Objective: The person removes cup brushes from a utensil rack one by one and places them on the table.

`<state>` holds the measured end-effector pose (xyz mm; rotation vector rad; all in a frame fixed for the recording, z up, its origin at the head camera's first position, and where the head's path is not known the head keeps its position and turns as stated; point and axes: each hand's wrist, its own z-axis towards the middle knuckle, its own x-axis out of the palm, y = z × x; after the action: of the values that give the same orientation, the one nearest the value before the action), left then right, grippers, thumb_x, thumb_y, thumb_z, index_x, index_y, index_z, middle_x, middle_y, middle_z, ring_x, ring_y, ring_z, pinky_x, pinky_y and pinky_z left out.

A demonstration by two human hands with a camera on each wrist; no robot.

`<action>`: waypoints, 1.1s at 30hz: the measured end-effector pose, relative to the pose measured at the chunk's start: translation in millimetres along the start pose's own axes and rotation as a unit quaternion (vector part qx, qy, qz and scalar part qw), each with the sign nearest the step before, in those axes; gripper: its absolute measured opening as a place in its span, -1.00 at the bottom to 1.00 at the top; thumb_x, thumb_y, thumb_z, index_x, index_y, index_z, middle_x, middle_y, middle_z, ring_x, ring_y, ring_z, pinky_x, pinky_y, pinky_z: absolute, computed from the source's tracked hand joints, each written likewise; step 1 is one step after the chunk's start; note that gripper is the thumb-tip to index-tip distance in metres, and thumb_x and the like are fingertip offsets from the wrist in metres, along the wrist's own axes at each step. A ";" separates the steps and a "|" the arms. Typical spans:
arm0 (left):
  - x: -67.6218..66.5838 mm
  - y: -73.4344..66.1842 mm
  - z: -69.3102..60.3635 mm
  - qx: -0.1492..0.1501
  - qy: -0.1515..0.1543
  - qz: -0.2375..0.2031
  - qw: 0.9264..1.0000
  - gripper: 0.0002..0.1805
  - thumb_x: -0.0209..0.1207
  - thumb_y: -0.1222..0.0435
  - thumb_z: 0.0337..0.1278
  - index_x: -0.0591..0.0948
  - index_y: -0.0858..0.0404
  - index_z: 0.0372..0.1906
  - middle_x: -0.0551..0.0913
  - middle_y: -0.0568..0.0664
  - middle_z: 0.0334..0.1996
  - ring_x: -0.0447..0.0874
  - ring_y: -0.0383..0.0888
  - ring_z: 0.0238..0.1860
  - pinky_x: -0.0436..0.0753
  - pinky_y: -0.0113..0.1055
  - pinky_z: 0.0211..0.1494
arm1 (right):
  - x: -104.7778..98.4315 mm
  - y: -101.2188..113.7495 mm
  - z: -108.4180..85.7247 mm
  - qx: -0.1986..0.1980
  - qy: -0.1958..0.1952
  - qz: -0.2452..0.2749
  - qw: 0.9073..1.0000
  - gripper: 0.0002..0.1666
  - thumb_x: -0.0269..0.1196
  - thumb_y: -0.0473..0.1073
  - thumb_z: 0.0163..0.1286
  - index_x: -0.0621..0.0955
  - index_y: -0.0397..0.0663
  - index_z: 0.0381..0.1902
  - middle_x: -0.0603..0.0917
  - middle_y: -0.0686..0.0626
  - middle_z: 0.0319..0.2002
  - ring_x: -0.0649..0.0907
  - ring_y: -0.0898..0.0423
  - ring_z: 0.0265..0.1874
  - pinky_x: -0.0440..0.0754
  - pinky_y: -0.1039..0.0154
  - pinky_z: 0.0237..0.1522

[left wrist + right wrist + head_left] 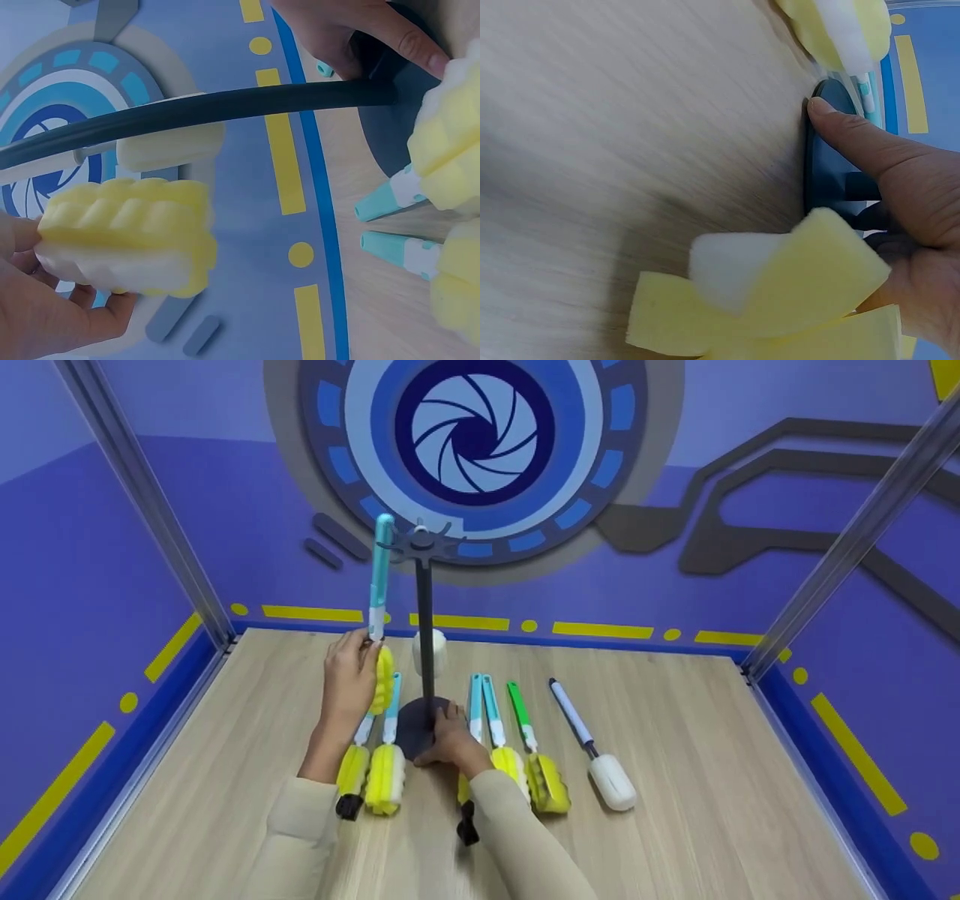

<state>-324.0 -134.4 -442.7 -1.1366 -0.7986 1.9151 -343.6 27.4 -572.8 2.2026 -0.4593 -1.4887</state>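
Observation:
My left hand (349,671) holds a sponge brush (381,570) upright by the lower part near its yellow-and-white head (127,232). Its teal handle points up, the top beside a hook on the left of the dark stand (425,622). Whether the handle sits in the hook I cannot tell. On the stand's round base (411,727) my right hand (454,742) grips the right side, thumb at the front rim in the right wrist view. Behind the pole hangs a white-headed brush (172,146).
Two teal-handled sponge brushes (386,780) lie left of the base. To the right are two more teal-handled ones (493,712), partly covered by the right arm, a green-handled brush (547,784) and a white-headed brush (612,782). Purple walls surround the wooden table (712,810).

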 end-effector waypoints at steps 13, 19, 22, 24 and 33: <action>-5.7 6.5 -2.8 -0.031 -0.001 -0.015 0.999 -0.75 0.05 0.35 0.53 0.59 0.38 0.11 0.61 0.20 0.00 0.51 0.07 0.07 0.59 -0.07 0.22 | 0.2 -1.6 -0.2 -0.006 0.010 -0.005 1.000 0.33 0.59 0.08 0.10 0.08 -0.22 0.61 -0.07 -0.25 0.63 -0.04 -0.13 0.61 0.16 -0.02 0.54; -5.2 10.0 -5.9 -0.027 0.005 -0.009 1.000 -0.76 0.04 0.36 0.54 0.60 0.38 0.11 0.62 0.21 0.00 0.51 0.09 0.09 0.59 -0.05 0.22 | 0.0 -1.5 0.1 -0.004 0.012 -0.002 1.000 0.34 0.59 0.07 0.10 0.07 -0.20 0.61 -0.08 -0.24 0.63 -0.04 -0.13 0.61 0.15 -0.04 0.54; -5.4 12.1 -8.2 -0.030 0.010 -0.008 0.999 -0.75 0.04 0.36 0.54 0.59 0.38 0.12 0.62 0.20 0.00 0.52 0.09 0.10 0.59 -0.05 0.23 | 0.5 -1.8 0.9 -0.003 0.013 -0.004 1.000 0.34 0.59 0.08 0.10 0.07 -0.20 0.62 -0.08 -0.24 0.63 -0.03 -0.13 0.61 0.16 -0.04 0.53; -5.7 13.5 -9.5 -0.030 0.014 -0.009 0.999 -0.74 0.04 0.36 0.54 0.58 0.39 0.13 0.62 0.21 0.00 0.52 0.09 0.11 0.58 -0.05 0.24 | 0.6 -1.9 1.3 -0.002 0.012 -0.005 1.000 0.34 0.59 0.08 0.10 0.07 -0.20 0.61 -0.08 -0.25 0.63 -0.02 -0.13 0.60 0.17 -0.03 0.53; -8.8 21.6 -15.2 -0.026 0.016 -0.009 0.999 -0.75 0.05 0.37 0.53 0.58 0.41 0.12 0.62 0.23 -0.01 0.54 0.11 0.11 0.59 -0.03 0.22 | -0.5 -0.9 0.6 0.005 0.008 -0.005 1.000 0.33 0.59 0.08 0.10 0.08 -0.18 0.61 -0.07 -0.24 0.63 0.01 -0.14 0.60 0.19 -0.05 0.52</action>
<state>-313.7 -151.0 -462.5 -1.1849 -0.8435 1.8667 -344.3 28.3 -573.1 2.2250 -0.4530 -1.4758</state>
